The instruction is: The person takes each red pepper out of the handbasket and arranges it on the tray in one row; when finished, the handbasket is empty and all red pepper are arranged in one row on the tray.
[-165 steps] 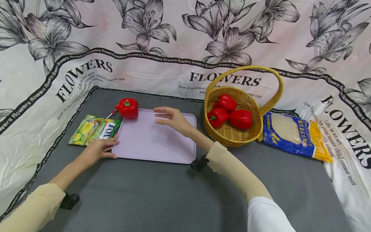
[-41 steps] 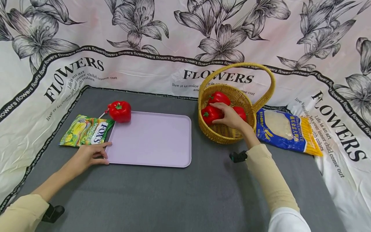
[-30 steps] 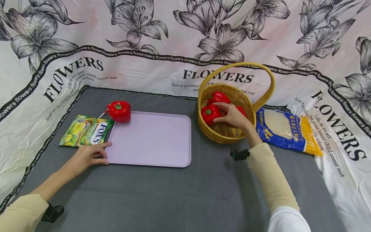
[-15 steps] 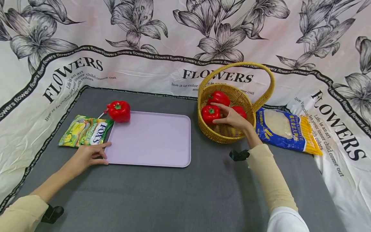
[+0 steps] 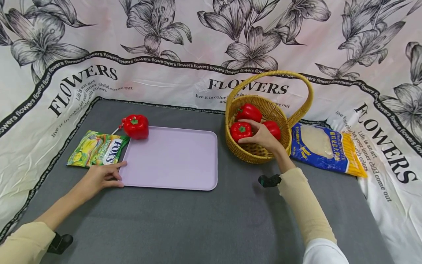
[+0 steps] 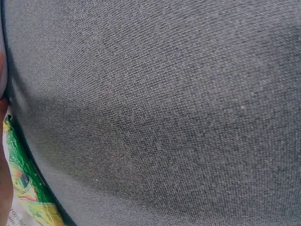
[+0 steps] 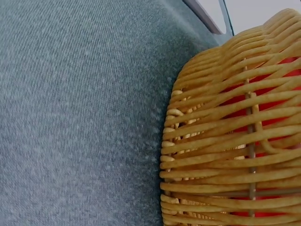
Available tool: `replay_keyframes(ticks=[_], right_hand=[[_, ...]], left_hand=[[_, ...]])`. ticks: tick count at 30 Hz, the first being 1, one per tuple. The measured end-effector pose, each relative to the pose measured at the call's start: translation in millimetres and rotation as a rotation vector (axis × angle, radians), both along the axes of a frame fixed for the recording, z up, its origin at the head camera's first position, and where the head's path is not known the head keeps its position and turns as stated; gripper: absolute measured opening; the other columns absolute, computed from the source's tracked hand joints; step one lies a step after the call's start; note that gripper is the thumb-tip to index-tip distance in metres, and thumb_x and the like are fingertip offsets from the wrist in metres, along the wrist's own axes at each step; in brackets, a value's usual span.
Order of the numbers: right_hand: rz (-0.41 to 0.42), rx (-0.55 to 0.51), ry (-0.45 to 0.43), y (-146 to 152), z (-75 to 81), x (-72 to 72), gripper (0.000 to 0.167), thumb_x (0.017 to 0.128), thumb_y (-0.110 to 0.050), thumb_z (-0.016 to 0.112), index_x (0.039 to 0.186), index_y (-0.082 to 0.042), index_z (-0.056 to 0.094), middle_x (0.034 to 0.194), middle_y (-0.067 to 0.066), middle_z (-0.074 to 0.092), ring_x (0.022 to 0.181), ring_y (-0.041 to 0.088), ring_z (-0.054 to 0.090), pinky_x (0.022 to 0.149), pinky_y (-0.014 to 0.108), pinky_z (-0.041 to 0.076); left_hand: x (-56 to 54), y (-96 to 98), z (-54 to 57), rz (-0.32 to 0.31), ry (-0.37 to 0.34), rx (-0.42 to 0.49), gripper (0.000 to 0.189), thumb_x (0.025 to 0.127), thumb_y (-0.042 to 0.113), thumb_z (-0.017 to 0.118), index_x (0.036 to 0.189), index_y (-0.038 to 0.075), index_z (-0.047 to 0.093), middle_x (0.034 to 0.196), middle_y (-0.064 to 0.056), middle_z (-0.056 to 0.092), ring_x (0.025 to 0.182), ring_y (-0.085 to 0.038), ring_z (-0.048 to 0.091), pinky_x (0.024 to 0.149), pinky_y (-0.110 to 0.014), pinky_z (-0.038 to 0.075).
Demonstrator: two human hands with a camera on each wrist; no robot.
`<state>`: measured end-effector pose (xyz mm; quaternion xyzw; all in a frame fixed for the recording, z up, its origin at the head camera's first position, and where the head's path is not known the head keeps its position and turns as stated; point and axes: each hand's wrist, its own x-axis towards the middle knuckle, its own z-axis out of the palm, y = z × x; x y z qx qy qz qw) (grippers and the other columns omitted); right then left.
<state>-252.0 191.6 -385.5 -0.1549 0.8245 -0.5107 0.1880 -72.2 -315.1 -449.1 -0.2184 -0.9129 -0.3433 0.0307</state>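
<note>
So the right hand (image 5: 263, 138) was over the tray (image 5: 171, 157) about five seconds back, and now it's down in the basket (image 5: 252, 157). The pepper (image 5: 240, 132) at its fingers has turned a bit in the last second or so: its green stem now sits nearer the thumb. Left hand (image 5: 97, 179) has been at the tray's left edge the whole time.

Worktop (image 5: 184, 223) is dark grey with a woven look up close, and a white cloth (image 5: 184, 84) with black flowers and lettering hangs behind it. Foxs bag (image 5: 97, 148) is on the left, a blue and yellow bag (image 5: 326, 148) is just right of the basket, and another red pepper (image 5: 136, 127) sits at the tray's far left corner.

That pepper in the basket is between the right thumb and fingers, gripped from its right side, with two more peppers (image 5: 249, 112) close by in there. Left fingers are loosely extended, just touching the tray rim. Right wrist cam only gets the wicker side with red showing through.
</note>
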Motion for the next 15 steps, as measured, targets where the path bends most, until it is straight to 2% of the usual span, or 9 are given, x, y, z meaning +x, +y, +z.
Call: replay_keyframes(ticks=[3, 6, 10, 15], right_hand=[[-0.017, 0.013, 0.0, 0, 2.7, 1.5, 0.066, 0.079, -0.014, 0.079, 0.138, -0.01, 0.049, 0.131, 0.016, 0.053, 0.116, 0.03, 0.05, 0.096, 0.044, 0.047], [-0.029, -0.004, -0.015, 3, -4.7, -3.4, 0.065, 0.079, -0.012, 0.08, 0.136, -0.011, 0.051, 0.128, 0.016, 0.056, 0.113, 0.029, 0.053, 0.094, 0.04, 0.048], [0.007, -0.036, -0.033, 8, -17.7, -11.4, 0.064, 0.08, -0.01, 0.078, 0.138, -0.015, 0.049, 0.133, 0.012, 0.051, 0.117, 0.026, 0.048, 0.098, 0.041, 0.044], [0.04, -0.006, 0.023, 12, -22.1, -12.4, 0.067, 0.078, -0.016, 0.081, 0.138, -0.017, 0.05, 0.132, 0.012, 0.053, 0.117, 0.026, 0.05, 0.097, 0.042, 0.045]], left_hand=[[0.0, 0.0, -0.3, -0.002, 0.004, -0.003, 0.024, 0.064, 0.001, 0.085, 0.073, 0.015, 0.068, 0.117, -0.027, 0.062, 0.101, -0.042, 0.061, 0.078, 0.002, 0.038], [-0.1, 0.2, -0.5, -0.006, 0.008, 0.0, 0.023, 0.064, 0.001, 0.085, 0.073, 0.015, 0.068, 0.117, -0.027, 0.062, 0.101, -0.042, 0.062, 0.078, 0.001, 0.039], [0.3, 0.4, -0.3, -0.003, 0.0, 0.004, 0.023, 0.065, 0.001, 0.084, 0.073, 0.015, 0.068, 0.118, -0.027, 0.062, 0.101, -0.041, 0.062, 0.078, 0.001, 0.039], [1.1, 1.2, 0.6, 0.013, -0.021, -0.006, 0.023, 0.066, 0.001, 0.084, 0.072, 0.015, 0.067, 0.119, -0.027, 0.062, 0.102, -0.04, 0.062, 0.077, -0.001, 0.042]])
